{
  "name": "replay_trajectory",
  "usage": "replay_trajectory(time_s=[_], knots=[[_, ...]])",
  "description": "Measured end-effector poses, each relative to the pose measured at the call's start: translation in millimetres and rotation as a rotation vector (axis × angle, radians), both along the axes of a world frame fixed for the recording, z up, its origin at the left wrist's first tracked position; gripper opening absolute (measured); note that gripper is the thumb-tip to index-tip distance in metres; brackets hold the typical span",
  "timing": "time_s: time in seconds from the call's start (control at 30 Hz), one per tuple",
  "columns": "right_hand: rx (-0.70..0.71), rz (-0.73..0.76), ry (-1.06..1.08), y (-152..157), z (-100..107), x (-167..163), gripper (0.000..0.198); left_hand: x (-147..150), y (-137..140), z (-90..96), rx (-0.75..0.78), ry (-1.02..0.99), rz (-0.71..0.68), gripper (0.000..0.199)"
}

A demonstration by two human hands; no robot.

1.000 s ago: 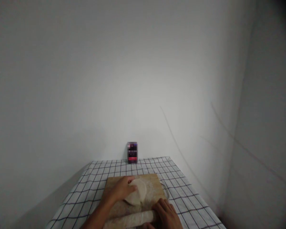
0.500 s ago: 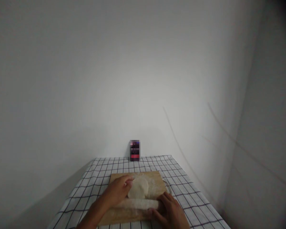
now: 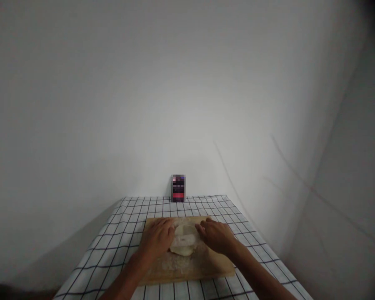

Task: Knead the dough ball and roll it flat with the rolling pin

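A floured rolling pin (image 3: 185,240) lies across a flattened round of pale dough (image 3: 183,251). My left hand (image 3: 159,234) rests over the pin's left end, fingers pointing forward. Over its right end my right hand (image 3: 215,235) is closed, with its fingertips beside the dough's right edge. Both ends of the pin are hidden beneath the hands. The dough shows in front of and behind the pin, on a wooden board (image 3: 187,271) dusted with flour.
A checked black-and-white cloth (image 3: 106,250) covers the table under the board. At the table's far edge, a dark upright rectangular object (image 3: 178,188), blurred out, leans by the white wall (image 3: 181,104).
The rolling pin has moved forward from the near side of the dough onto it. My left hand has gone from the dough's edge to the pin. My right hand has moved forward with the pin.
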State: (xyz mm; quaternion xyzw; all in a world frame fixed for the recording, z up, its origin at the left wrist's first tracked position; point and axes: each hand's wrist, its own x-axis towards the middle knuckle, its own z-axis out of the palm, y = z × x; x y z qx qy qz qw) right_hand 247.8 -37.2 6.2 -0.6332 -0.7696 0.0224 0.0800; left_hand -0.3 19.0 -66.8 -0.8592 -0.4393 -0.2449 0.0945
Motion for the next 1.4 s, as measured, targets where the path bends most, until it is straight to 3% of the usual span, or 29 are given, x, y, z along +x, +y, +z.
replay_trajectory(time_s=[0.27, 0.43, 0.77, 1.07, 1.2, 1.4], knots=[[0.007, 0.032, 0.054, 51.2, -21.2, 8.9, 0.044, 10.3, 24.3, 25.2, -0.156, 0.051, 0.083, 0.037], [0.041, 0.077, 0.139, 61.7, -31.8, 15.3, 0.042, 14.0, 18.2, 27.6, -0.210, 0.014, 0.084, 0.036], [0.132, 0.133, 0.186, 18.0, -43.0, 18.8, 0.042, 21.5, -33.9, 37.0, -0.209, -0.069, 0.096, 0.044], [0.170, 0.083, 0.232, -22.9, -59.4, 19.6, 0.048, 24.2, -63.5, 9.2, -0.094, -0.085, 0.081, 0.053], [0.176, 0.075, 0.230, -29.6, -62.2, 20.1, 0.047, 25.3, -68.4, 5.3, -0.086, -0.106, 0.079, 0.056], [0.119, 0.093, 0.219, -14.3, -46.3, 17.7, 0.048, 24.7, -51.5, 23.3, -0.190, -0.029, 0.127, 0.056]])
